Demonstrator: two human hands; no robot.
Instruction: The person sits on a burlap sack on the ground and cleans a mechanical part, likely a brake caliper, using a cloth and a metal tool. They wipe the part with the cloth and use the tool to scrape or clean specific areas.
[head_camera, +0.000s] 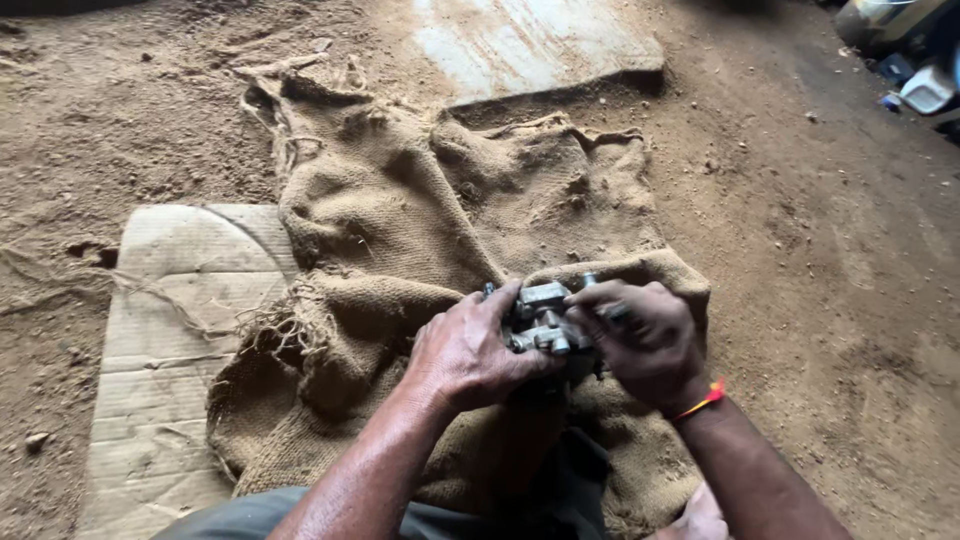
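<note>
A dirt floor (820, 300), dusty and scuffed, fills the view, and on it lies a rumpled burlap sack (420, 220) spread partly over a flat sheet of cardboard (170, 330).

Nearest the camera, both forearms reach forward from the bottom edge over the near part of the sack. The left hand (465, 350) and the right hand (645, 340) meet at a small grey metal part (543, 318), held up just above the burlap between them. The left hand's fingers curl around the part from its left side and underneath, closed on it; the right hand's fingers pinch it from the right and from the top, also closed on it. Which hand bears more of the weight cannot be told. The part's long side runs roughly left to right, from one palm to the other, with knobbly fittings showing on top. A red thread band (702, 400) sits on the right wrist.

Beyond the hands the sack rises in folds, its frayed edge hanging over the cardboard at the left. Farther off a pale worn board (530, 40) lies on the ground, touching the sack's far edge. In the far right corner some clutter (915, 60) stands, too small to make out.
</note>
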